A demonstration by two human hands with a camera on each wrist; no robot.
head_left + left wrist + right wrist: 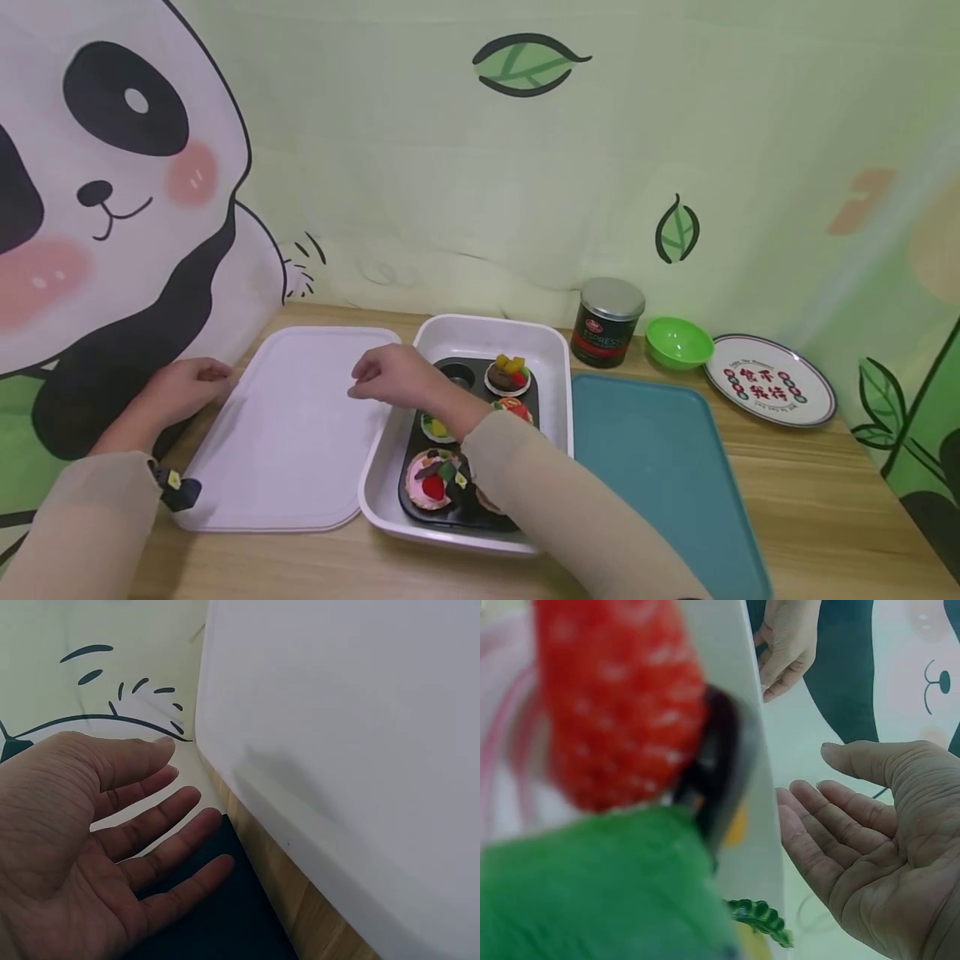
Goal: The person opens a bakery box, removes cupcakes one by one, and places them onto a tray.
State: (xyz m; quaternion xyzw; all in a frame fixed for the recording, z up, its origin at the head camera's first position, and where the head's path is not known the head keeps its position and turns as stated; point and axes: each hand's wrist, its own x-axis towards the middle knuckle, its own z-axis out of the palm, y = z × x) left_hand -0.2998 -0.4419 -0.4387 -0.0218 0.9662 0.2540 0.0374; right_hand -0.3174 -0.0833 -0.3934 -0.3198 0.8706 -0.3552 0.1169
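My left hand (183, 390) hovers beside the left edge of a flat white tray (300, 425), its fingers relaxed and holding nothing. In the left wrist view the left hand's fingers (169, 832) are spread and loosely bent near the tray's rim. My right hand (401, 375) is over the gap between that tray and a deep white dish (487, 329), also holding nothing. Inside the dish lies a black muffin pan (408, 492) with several small fruit tarts, one pink with a strawberry (433, 481). The right forearm hides part of the pan. Up close, a strawberry (622, 705) blurs the right wrist view.
Right of the dish lies a teal tray (660, 467). Along the back stand an espresso tin (606, 329), a green bowl (678, 342) and a white plate (768, 392) with red lettering. A panda-printed cloth (450, 167) hangs behind the wooden table (840, 500).
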